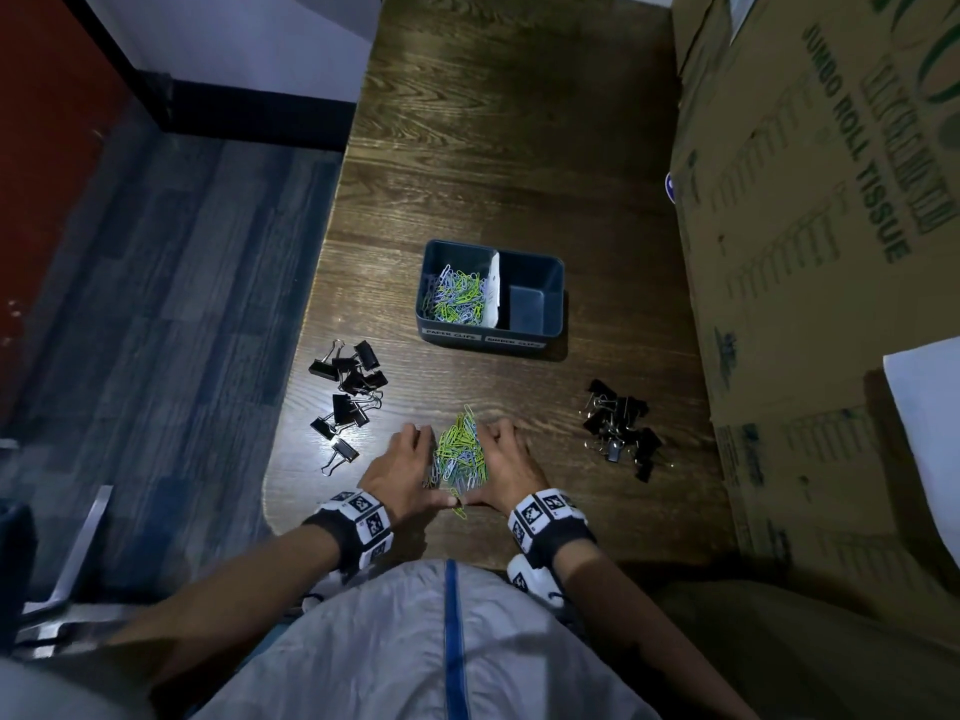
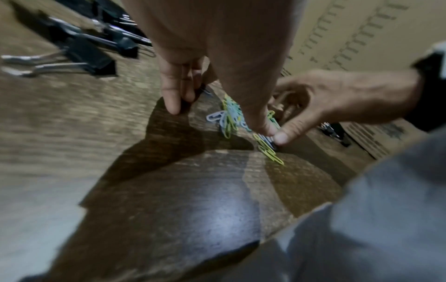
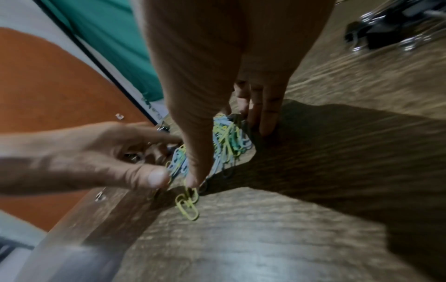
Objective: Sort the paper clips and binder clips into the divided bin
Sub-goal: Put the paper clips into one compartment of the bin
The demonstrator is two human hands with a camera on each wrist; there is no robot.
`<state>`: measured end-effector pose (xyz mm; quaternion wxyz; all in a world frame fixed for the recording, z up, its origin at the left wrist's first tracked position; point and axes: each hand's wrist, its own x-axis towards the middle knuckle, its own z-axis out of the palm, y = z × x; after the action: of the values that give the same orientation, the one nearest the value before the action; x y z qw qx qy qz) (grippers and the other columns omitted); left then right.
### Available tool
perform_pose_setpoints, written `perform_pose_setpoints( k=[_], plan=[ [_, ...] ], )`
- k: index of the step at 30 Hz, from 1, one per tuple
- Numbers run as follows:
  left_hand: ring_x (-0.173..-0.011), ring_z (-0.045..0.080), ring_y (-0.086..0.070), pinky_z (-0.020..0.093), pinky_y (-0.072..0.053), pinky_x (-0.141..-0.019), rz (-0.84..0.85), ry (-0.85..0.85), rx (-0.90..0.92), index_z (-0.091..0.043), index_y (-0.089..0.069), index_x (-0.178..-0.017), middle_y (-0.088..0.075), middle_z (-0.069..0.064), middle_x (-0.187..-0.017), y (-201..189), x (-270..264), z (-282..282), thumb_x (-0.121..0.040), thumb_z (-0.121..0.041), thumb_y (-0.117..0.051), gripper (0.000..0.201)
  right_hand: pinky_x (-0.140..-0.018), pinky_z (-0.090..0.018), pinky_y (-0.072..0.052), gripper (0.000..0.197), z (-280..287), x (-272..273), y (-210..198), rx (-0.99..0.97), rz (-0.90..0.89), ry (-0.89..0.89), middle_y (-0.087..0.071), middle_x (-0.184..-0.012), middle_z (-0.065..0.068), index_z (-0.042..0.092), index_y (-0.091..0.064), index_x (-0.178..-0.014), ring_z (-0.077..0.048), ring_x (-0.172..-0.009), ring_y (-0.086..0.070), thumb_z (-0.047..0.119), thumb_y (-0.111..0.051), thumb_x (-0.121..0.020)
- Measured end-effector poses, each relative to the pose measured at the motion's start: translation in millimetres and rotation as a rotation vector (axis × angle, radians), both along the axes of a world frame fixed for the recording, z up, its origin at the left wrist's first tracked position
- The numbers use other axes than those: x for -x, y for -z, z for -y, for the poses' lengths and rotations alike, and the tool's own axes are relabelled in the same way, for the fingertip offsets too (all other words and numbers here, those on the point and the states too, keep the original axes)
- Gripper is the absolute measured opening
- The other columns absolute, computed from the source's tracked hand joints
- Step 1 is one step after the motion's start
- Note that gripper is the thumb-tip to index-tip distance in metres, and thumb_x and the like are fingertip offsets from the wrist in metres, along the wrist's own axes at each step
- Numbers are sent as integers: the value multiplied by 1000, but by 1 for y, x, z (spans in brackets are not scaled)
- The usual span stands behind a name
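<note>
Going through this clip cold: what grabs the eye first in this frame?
The bright heap of paper clips at the near table edge, hemmed in by the left hand and the right hand, thumbs almost meeting. Two dark piles of binder clips flank them, one on each side. Behind stands the divided bin: its left compartment holds paper clips, its right one looks bare.

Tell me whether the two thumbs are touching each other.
Touching. Left wrist view shows the left hand's thumb tip meeting the right hand's thumb over the paper clips.
</note>
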<state>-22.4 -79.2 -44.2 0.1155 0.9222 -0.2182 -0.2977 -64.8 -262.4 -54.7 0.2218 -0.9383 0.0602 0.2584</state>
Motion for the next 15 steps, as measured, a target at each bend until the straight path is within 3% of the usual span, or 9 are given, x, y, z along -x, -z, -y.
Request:
perform_pose_setpoints(
  k=[3,7,10,12,15],
  plan=[
    [-113,24,-41,41,-53,-81,11,91,-6,-11,-25,-141,-34,8,-127,2,3,16,-69,-59,-73,99,-97,-46,-46,99,-12,-2,-3,23,45,-37,-37,-133,-10,20,-33,-149,-31,-122,-41,34,-88,-67],
    [-110,28,-51,36,-49,-78,64,131,19,-8,-40,-132,-43,10,-124,-4,-3,23,-84,-30,-68,60,-93,-44,-49,62,-11,-2,-6,32,110,11,-47,-129,-10,16,-51,-134,-32,-116,-52,22,-79,-79],
    [-98,27,-58,34,-50,-77,28,138,37,-10,-49,-123,-53,8,-115,-5,-10,17,-76,-7,-72,52,-94,-43,-52,47,-6,-3,-4,20,124,39,-55,-131,-6,19,-59,-125,-29,-115,-58,12,-76,-82],
    [-90,23,-61,29,-51,-76,11,100,61,-14,-54,-117,-58,5,-111,-2,-15,11,-77,-4,-72,46,-93,-40,-54,43,0,-5,-2,11,118,61,-60,-129,-2,24,-63,-118,-26,-111,-63,7,-75,-81],
    [-87,23,-63,21,-44,-73,-1,54,114,-17,-62,-112,-63,6,-105,0,-21,5,-84,-6,-66,30,-86,-39,-57,42,8,-8,-6,4,65,119,-71,-114,-5,32,-66,-116,-28,-97,-69,5,-68,-83]
  ],
)
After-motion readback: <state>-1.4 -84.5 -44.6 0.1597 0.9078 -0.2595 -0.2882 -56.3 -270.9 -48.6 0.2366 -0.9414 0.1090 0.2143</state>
